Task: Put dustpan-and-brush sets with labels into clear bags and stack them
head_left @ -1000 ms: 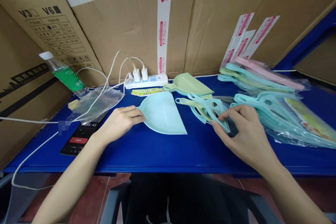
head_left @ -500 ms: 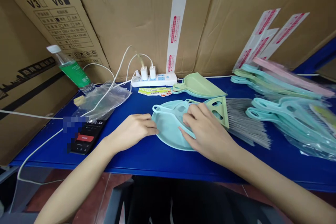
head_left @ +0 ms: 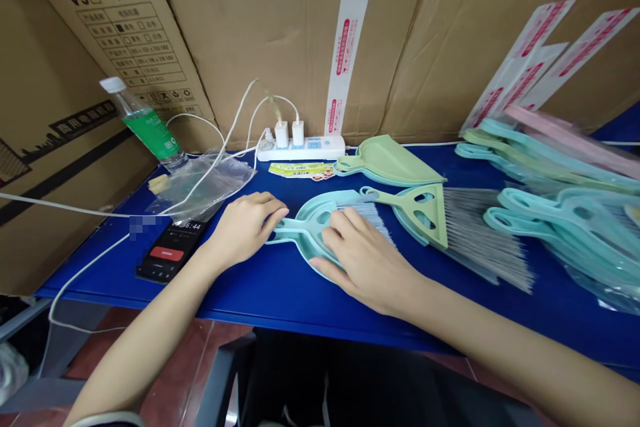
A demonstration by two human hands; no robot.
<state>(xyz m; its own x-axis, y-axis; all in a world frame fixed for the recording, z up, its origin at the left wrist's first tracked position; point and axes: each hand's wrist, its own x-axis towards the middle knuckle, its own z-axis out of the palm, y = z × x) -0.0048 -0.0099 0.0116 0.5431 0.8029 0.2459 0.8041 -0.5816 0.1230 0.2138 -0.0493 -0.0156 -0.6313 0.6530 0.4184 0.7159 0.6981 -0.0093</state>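
A light blue brush (head_left: 315, 221) lies over a light blue dustpan (head_left: 306, 253) on the blue table, both handles pointing left and the grey bristles to the right. My left hand (head_left: 250, 223) is closed around the handle ends, its thumb against the fingers. My right hand (head_left: 363, 257) grips the brush near its head, fingers curled and thumb low over the pan. Just right of them, a green brush (head_left: 434, 217) with long grey bristles rests on another blue dustpan. Behind, a green dustpan (head_left: 395, 159) is stacked on a blue one.
At the right lie bagged blue brushes and dustpans (head_left: 565, 220), with green and pink ones behind. A power strip (head_left: 305, 148) stands against the cardboard. On the left are a bottle (head_left: 153, 133), plastic bags (head_left: 200, 180), a phone (head_left: 173, 250) and white cables.
The blue brush and pan have turned so their handles point left and lie together. My left hand has moved onto the handle ends, while my right hand stays on the brush. The view has shifted slightly.
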